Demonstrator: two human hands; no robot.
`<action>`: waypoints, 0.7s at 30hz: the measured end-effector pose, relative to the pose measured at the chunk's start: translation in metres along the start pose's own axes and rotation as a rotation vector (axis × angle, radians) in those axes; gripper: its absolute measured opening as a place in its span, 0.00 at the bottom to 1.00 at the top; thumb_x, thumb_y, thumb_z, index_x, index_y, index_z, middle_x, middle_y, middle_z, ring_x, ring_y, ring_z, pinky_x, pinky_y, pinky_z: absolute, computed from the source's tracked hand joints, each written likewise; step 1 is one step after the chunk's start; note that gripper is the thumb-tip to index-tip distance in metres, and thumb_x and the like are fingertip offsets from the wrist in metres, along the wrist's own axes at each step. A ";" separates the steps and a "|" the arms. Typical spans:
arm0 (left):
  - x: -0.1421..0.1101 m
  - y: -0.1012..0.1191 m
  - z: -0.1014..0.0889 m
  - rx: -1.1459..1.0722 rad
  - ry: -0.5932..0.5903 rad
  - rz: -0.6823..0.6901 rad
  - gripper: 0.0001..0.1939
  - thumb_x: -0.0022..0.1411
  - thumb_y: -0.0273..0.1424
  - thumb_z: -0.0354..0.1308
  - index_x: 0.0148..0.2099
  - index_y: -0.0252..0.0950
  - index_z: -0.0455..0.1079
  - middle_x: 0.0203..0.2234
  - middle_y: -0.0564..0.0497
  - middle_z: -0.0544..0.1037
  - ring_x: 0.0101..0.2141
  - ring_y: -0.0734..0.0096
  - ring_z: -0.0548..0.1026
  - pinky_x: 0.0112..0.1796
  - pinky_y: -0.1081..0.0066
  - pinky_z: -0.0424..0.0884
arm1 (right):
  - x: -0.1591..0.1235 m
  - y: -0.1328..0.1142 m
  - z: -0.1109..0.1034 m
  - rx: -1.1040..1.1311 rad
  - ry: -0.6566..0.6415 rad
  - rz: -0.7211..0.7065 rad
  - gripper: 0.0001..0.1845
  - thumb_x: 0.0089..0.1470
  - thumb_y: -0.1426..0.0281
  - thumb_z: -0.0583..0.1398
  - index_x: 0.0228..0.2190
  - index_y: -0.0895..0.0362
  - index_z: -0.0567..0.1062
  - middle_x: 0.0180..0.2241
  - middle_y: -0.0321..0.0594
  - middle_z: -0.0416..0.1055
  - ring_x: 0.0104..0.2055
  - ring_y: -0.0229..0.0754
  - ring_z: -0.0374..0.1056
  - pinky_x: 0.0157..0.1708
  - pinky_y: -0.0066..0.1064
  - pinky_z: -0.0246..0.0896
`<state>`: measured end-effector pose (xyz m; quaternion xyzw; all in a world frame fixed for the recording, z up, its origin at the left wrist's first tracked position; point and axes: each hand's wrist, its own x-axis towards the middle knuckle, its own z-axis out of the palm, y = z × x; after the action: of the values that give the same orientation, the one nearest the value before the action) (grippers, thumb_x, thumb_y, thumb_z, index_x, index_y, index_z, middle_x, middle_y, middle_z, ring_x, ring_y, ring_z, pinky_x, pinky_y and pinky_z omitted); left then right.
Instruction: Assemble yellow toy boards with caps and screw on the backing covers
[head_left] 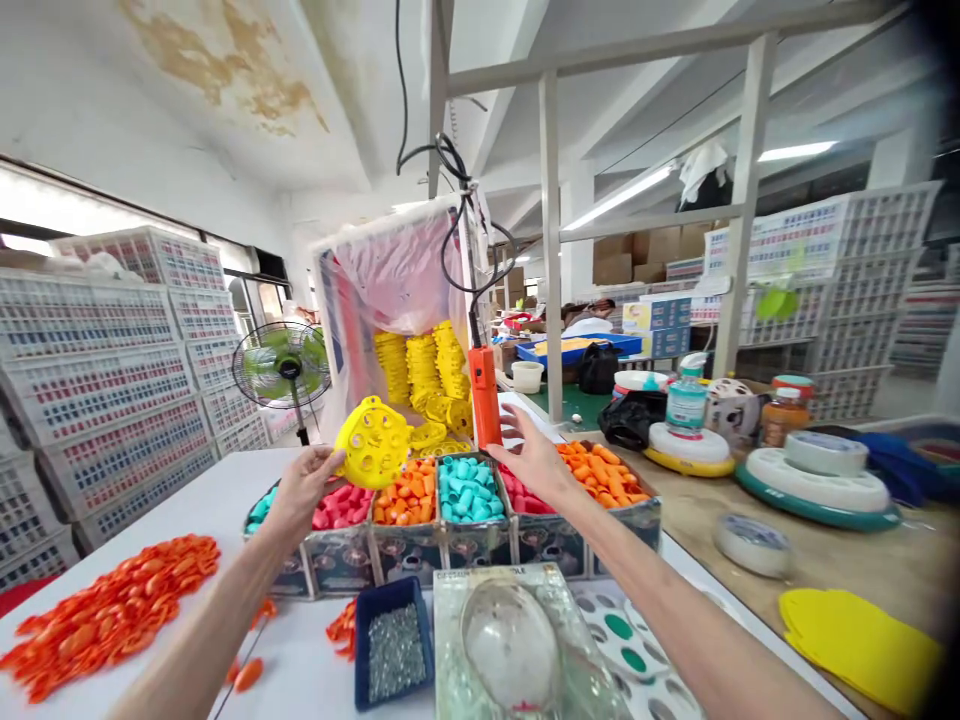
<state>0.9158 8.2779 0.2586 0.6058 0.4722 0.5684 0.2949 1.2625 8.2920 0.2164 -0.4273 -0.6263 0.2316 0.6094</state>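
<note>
My left hand (pixel 306 490) grips a yellow plastic plate with round holes (pixel 373 442) by its left edge, holding it up above the row of bins. A red-orange electric screwdriver (pixel 484 395) hangs upright from a black cable in the middle. Right beside its lower end is my right hand (pixel 531 455), fingers apart; whether it touches the tool I cannot tell. Below both hands, the bins hold pink pieces (pixel 341 508), orange pieces (pixel 409 495) and teal pieces (pixel 471 490). Behind, a plastic-draped box holds stacked yellow plates (pixel 424 370).
A clear fixture with an oval dome (pixel 510 640) sits in front, left of it a blue tray of small screws (pixel 394 640). Orange-red parts (pixel 120 610) lie heaped at left. Tape rolls (pixel 752 545) and bottles (pixel 686 395) stand right. A fan (pixel 289 368) stands behind.
</note>
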 end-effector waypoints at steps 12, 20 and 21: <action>-0.178 -0.040 0.048 -0.592 0.106 -0.297 0.15 0.51 0.42 0.72 0.37 0.40 0.75 0.39 0.50 0.83 0.45 0.58 0.82 0.46 0.64 0.81 | -0.159 -0.040 0.050 0.606 -0.203 0.438 0.33 0.54 0.52 0.66 0.56 0.52 0.69 0.53 0.46 0.75 0.56 0.52 0.71 0.51 0.43 0.71; -0.207 -0.059 0.033 -0.436 -0.068 -0.378 0.28 0.48 0.49 0.73 0.50 0.46 0.76 0.52 0.46 0.81 0.57 0.45 0.74 0.55 0.54 0.74 | -0.189 -0.048 0.029 0.616 -0.302 0.315 0.31 0.50 0.56 0.70 0.53 0.51 0.71 0.49 0.43 0.77 0.52 0.54 0.73 0.51 0.43 0.70; -0.204 -0.055 0.027 -0.375 -0.076 -0.333 0.29 0.49 0.49 0.72 0.52 0.47 0.75 0.53 0.46 0.80 0.57 0.46 0.74 0.55 0.55 0.73 | -0.191 -0.049 0.023 0.563 -0.345 0.290 0.30 0.51 0.56 0.69 0.53 0.51 0.71 0.50 0.43 0.76 0.52 0.53 0.73 0.52 0.43 0.70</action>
<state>0.9482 8.1189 0.1214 0.4753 0.4404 0.5663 0.5093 1.2069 8.1156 0.1449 -0.2815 -0.5646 0.5479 0.5493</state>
